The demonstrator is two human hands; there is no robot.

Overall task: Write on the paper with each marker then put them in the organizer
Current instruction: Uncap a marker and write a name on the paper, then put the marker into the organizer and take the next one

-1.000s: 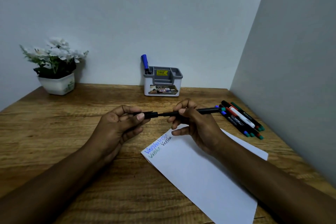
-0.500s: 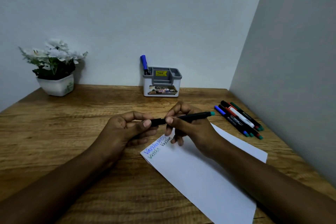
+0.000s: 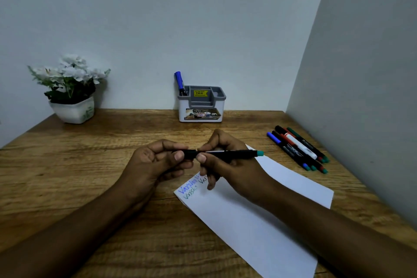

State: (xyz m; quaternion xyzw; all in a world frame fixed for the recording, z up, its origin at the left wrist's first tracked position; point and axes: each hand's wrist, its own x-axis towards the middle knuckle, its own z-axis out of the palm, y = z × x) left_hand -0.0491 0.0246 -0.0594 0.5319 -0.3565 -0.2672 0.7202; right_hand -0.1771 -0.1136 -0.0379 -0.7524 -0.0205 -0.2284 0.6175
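A black marker with a teal end lies level between both hands, above the top of the white paper. My right hand grips its barrel. My left hand pinches the cap end, and the cap looks pushed on. The paper shows blue, green and black handwriting near its upper left corner, partly covered by my right hand. The grey and white organizer stands at the back against the wall with a blue-capped marker upright in its left slot.
Several more markers lie in a bunch on the wooden table at the right, close to the side wall. A white pot of white flowers sits at the back left.
One second ago the cap in my left hand was apart from the marker's tip. The hands have come together, the cap is on, and the marker has shifted slightly left.
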